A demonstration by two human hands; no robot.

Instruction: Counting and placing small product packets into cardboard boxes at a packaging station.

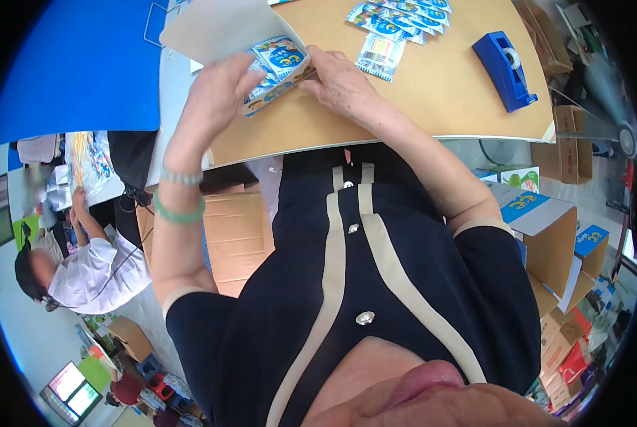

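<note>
My right hand (pixel 343 82) grips an open box (pixel 279 89) at the table's (pixel 432 92) far left: white inside, colourful print outside, blue-and-white packets (pixel 283 55) within. My left hand (pixel 221 91), over it, is blurred; I can't tell its grasp.

Lettering was printed on the packets (pixel 384 25), the small box (pixel 279 91), the blue carton flap (pixel 528 205) (yellow) and a brown carton (pixel 569 148) (red).

Blu/wht pkts (pixel 281 57), blu tape disp. (pixel 498 71), tan tbl (pixel 439 107).
</note>
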